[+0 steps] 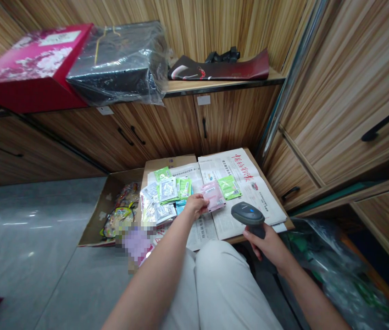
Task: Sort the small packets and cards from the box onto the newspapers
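Note:
My left hand (pixel 197 206) is closed on the near left edge of a pink packet (pixel 214 196) above the newspaper (pixel 257 195). Just beyond it, a green packet (pixel 230 187) lies on the same paper. In my right hand (pixel 266 243) is a dark grey handheld barcode scanner (pixel 248 214), gripped by its handle, with a small blue light on top. The scanner's head is near the pink packet but apart from it. To the left of my left hand lies a loose pile of silver and green packets (pixel 169 190), with a bit of blue showing underneath.
An open cardboard box (pixel 93 224) with wrapped items stands at the left. Wooden cabinets (pixel 177 123) close off the back and right. On the shelf sit a pink box (pixel 36 68) and a plastic-wrapped black box (pixel 119 64). Clear plastic bags (pixel 335 266) lie at the right.

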Demonstrator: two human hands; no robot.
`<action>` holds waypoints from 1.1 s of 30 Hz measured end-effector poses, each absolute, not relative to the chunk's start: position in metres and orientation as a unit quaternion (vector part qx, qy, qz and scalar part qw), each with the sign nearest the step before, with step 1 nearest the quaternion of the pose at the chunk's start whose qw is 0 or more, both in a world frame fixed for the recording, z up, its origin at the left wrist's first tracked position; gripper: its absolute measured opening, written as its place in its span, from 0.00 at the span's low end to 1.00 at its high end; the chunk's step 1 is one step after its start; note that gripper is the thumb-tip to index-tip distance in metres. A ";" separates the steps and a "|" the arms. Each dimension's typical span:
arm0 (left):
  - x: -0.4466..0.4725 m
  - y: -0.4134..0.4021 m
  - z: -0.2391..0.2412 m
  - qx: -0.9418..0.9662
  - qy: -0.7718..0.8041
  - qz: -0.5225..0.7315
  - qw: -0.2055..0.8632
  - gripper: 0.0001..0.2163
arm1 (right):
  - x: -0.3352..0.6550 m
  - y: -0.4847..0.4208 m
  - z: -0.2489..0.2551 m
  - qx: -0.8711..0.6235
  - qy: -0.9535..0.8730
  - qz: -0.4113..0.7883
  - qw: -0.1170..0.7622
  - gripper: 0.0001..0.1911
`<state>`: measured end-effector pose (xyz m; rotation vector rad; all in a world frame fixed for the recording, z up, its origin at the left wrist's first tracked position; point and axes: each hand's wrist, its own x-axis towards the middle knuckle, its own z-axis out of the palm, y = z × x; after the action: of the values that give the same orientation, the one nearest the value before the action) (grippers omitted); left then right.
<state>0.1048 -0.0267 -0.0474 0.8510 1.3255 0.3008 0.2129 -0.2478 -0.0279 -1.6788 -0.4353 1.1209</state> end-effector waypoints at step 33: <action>0.156 -0.020 -0.065 0.650 0.585 0.187 0.447 0.05 | 0.245 -0.268 -0.040 -0.744 -0.140 0.389 0.525 0.23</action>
<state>0.1556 -0.0202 -0.0654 1.6084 1.4489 0.4641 0.2448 -0.2680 -0.0398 -1.7801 -0.3361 0.9317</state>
